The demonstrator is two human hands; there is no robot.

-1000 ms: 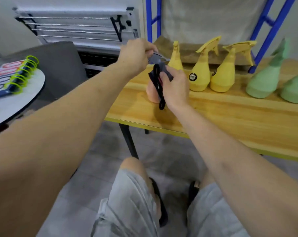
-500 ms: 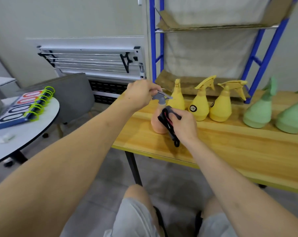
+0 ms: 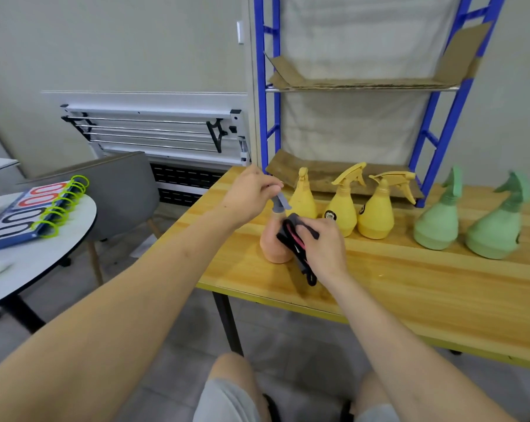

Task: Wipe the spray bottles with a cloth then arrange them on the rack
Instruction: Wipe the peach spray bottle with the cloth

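Note:
A pink spray bottle [image 3: 273,243] with a grey nozzle stands on the wooden table [image 3: 410,284] near its left end. My left hand [image 3: 250,194] pinches the grey nozzle at the top. My right hand [image 3: 324,248] holds a black cloth [image 3: 294,242] with a red stripe against the bottle's right side. Behind stand three yellow spray bottles [image 3: 341,202], and two green spray bottles [image 3: 439,222] stand further right. The blue rack [image 3: 434,123] rises behind the table, with cardboard on its shelf.
A round white table [image 3: 38,263] at the left carries a flip scoreboard with green rings [image 3: 29,211]. A grey chair [image 3: 105,184] stands between the tables. A folded white drying rack [image 3: 154,132] leans on the wall. My knees show below the table's front edge.
The view has tilted upward, so the rack's shelf now shows. My right hand with the cloth has slid a little lower down the pink bottle's side. My left hand keeps pinching the nozzle.

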